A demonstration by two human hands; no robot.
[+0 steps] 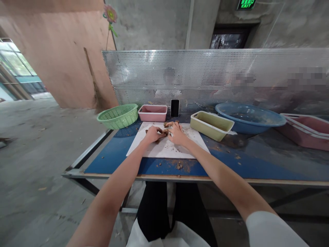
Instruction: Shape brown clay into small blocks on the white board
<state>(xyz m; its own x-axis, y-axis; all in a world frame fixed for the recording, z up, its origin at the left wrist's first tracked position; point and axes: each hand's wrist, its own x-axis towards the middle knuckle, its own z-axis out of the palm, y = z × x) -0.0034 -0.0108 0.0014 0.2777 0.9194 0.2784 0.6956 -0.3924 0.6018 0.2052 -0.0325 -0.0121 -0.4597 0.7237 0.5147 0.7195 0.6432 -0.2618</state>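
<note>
On a white board [160, 151] in front of me, my two hands meet over crumbly brown lumps that look like earth or clay. My left hand [153, 133] is closed, its fingers curled on a brown lump [165, 131]. From the other side my right hand [177, 133] bends its fingers and thumb around the same lump, partly hiding it. More brown pieces lie by the fingertips, and brown crumbs are scattered over the board.
Behind the board stand a green basket [118, 118], a pink bin [153, 117] and an upright phone [174, 108]. To the right are an olive bin [211, 129], a blue basin [249, 128] and pink bins [303, 137]. Small clods [179, 165] lie near the blue table's [108, 161] front edge.
</note>
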